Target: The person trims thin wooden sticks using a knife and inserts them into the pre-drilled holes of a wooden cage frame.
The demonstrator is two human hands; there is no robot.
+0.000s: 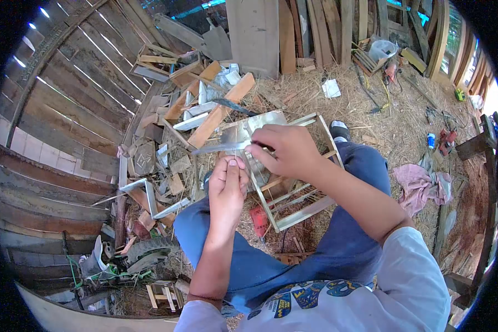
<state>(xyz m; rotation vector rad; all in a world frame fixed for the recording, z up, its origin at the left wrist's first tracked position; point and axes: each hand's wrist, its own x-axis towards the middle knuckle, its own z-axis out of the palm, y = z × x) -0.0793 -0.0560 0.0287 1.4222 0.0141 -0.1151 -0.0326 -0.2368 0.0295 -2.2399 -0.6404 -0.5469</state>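
My right hand (285,149) is closed round the handle end of a long thin metal blade (221,148), which points to the left. Just below the blade, my left hand (228,174) pinches a thin, light-coloured strip that stands upright between thumb and fingers. The strip's top reaches the blade; whether they touch is unclear. Under both hands lies a light wooden frame (307,214) with slats, between my legs. A flat board (271,118) shows at its far end.
A red power tool (259,221) lies by the frame's left side. Wood offcuts (224,110) are piled ahead to the left. A pink cloth (418,188) lies on the right, with a blue can (431,140) beyond it. White paper (331,88) lies on the straw-covered floor.
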